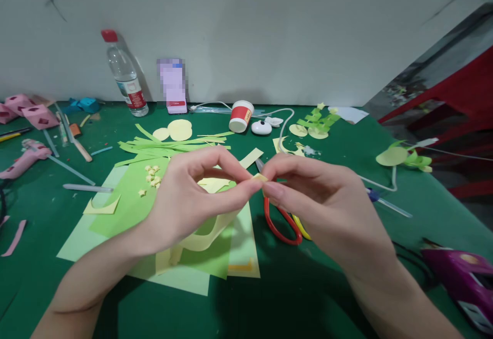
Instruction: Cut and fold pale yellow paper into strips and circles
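Observation:
Between both hands is a small folded pale-yellow paper strip (259, 177). My left hand (192, 195) pinches its left side with thumb and index finger. Thumb and fingertips of my right hand (323, 195) close on its right side. Beneath them lie stacked green paper sheets (127, 200) with a curled yellow strip (213, 239). Several tiny paper stars (153, 179) rest left of my left hand. Scissors with red handles (281, 233) lie partly hidden under my right hand. Thin green paper strips (173, 145) are piled behind my left hand.
At the wall stand a water bottle (127, 79) and a phone (173, 85). A paper cup (241, 116) and a white earbud case (261, 127) lie tipped nearby. A pink glue gun (26, 159) is left, a purple device (458, 277) right. Green paper plants (318, 120) stand behind.

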Demonstrator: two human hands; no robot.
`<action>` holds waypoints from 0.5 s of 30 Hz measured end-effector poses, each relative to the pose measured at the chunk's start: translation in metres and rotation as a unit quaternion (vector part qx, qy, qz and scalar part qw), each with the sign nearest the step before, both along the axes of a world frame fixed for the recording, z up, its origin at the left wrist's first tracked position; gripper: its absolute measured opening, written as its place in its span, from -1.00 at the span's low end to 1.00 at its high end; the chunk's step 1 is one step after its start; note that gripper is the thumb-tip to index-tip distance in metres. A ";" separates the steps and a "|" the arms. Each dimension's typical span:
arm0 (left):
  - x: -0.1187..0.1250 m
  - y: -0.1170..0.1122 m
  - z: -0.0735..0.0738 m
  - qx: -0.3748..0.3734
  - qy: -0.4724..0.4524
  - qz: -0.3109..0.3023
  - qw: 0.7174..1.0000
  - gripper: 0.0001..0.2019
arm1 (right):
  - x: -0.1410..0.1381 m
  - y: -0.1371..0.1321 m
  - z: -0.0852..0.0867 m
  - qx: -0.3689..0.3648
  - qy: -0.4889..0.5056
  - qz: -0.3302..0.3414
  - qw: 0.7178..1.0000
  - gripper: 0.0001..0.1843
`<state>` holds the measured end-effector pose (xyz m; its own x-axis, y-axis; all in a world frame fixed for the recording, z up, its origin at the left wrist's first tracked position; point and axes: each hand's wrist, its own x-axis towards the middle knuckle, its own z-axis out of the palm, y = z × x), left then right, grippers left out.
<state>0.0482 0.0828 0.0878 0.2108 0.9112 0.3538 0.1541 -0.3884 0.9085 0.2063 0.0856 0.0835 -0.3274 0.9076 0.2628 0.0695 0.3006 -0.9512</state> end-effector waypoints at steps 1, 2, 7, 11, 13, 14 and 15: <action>0.000 0.000 0.000 0.001 0.001 0.000 1.000 -0.88 | 0.000 0.000 0.000 0.009 -0.004 -0.005 1.000 -0.89; 0.000 0.001 0.000 0.001 0.002 0.000 1.000 -0.89 | 0.000 0.000 -0.001 0.019 -0.009 -0.012 1.000 -0.89; -0.002 0.005 0.000 -0.018 0.026 0.001 1.000 -0.96 | 0.000 0.003 -0.005 0.048 -0.021 -0.047 0.998 -0.87; -0.004 0.009 0.000 -0.034 0.051 0.017 0.998 -0.94 | 0.003 0.008 -0.009 0.028 0.006 -0.058 0.998 -0.86; -0.005 0.010 -0.001 -0.039 0.061 0.017 0.997 -0.92 | 0.003 0.010 -0.011 0.005 0.020 -0.062 0.998 -0.87; -0.005 0.010 -0.002 -0.042 0.066 0.013 0.997 -0.92 | 0.004 0.011 -0.011 -0.003 0.027 -0.063 0.998 -0.88; -0.005 0.010 -0.002 -0.048 0.071 0.007 0.996 -0.92 | 0.004 0.011 -0.011 -0.008 0.032 -0.064 0.997 -0.89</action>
<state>0.0432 0.0933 0.0859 0.2393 0.9428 0.2323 0.2879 -0.2974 0.9103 0.2100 0.0969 0.0722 -0.1911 0.9453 0.2645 0.0447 0.2775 -0.9597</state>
